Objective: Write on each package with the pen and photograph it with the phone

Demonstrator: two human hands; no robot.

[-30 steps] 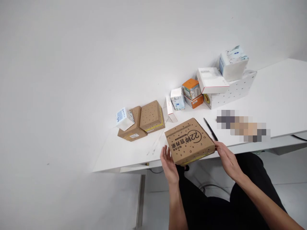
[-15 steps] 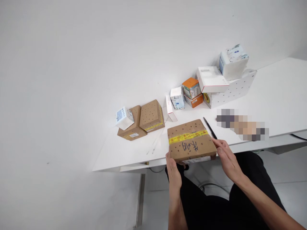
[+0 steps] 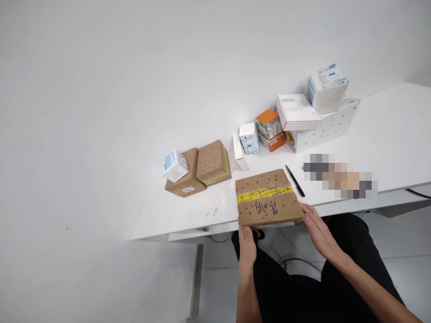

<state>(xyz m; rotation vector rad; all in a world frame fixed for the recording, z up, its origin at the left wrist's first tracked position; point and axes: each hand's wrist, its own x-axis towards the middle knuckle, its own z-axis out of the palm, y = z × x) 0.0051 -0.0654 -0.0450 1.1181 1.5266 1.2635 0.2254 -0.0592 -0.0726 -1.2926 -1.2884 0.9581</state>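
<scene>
My left hand (image 3: 247,240) and right hand (image 3: 316,226) grip a flat brown cardboard box (image 3: 268,198) at the white table (image 3: 387,143) edge; matte, dotted, yellow printed tape, blue handwriting I cannot read.

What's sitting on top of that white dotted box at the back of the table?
Two things rest on the white dotted box: a flat white box with red edging and a white tissue pack. They cover most of its top, and its inside is hidden.
</scene>
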